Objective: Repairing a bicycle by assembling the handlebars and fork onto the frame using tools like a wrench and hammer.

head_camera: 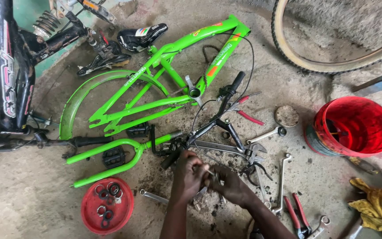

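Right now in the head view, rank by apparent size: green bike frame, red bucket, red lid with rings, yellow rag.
1. green bike frame
2. red bucket
3. red lid and yellow rag: look alike; rag partly cut off.

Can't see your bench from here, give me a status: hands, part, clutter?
Left hand and right hand together, pinching a small metal part. Black handlebar just beyond. Wrenches and red-handled pliers close right.

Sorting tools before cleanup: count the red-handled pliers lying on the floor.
2. One pair of red-handled pliers lies beside the black handlebar, right of the green frame. The other pair lies at the bottom right, near the yellow rag. More may be hidden.
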